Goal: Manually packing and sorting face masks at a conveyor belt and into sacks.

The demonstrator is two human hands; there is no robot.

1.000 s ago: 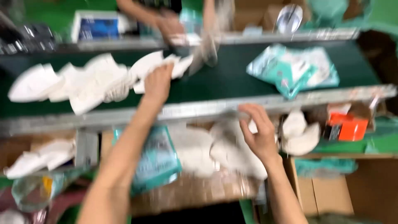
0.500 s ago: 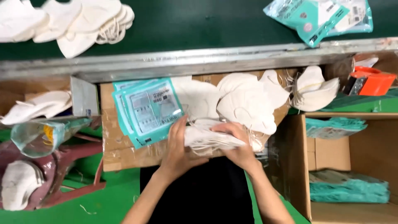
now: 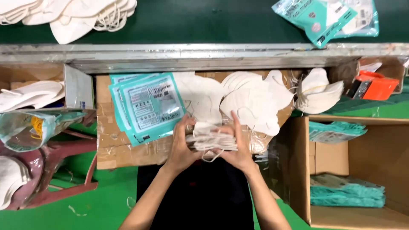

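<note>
Compared with half a second ago, both hands sit slightly higher over the cardboard box top (image 3: 128, 147) and the stack of white folded masks (image 3: 211, 138) between them looks squared up tighter. The left hand (image 3: 181, 145) and right hand (image 3: 238, 149) are pressed together on the stack from either side, fingers curled around its ends, so the stack lies directly between the palms, just in front of the person's dark apron (image 3: 196, 196). An ear loop dangles below it. The loose masks (image 3: 251, 102) behind partly hide the box, and the teal pouches (image 3: 147, 106) lie just left of the left hand. How many masks are in the stack cannot be made out.
</note>
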